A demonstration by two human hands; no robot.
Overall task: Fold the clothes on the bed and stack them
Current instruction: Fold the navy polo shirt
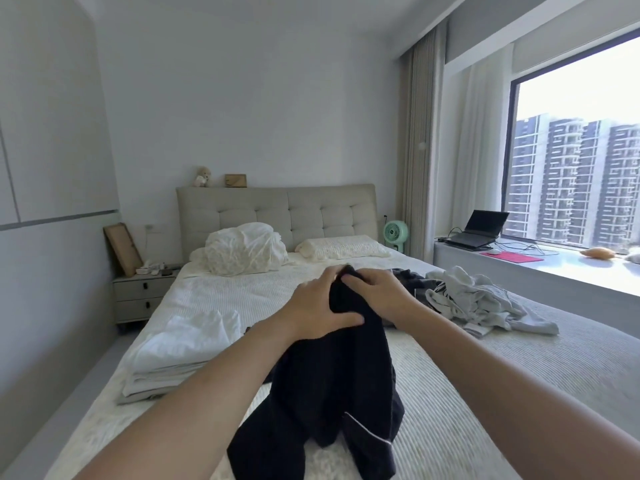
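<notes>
Both hands hold up a black garment over the middle of the bed. My left hand grips its top edge from the left, thumb across the cloth. My right hand pinches the same top edge from the right. The garment hangs down, its lower part with a thin white trim lying on the bedspread. A stack of folded white and pale clothes lies at the bed's left side. A loose heap of light grey and dark clothes lies at the right.
A crumpled white duvet and a pillow lie at the headboard. A nightstand stands left of the bed. Right of the bed are a green fan and a window ledge with a laptop.
</notes>
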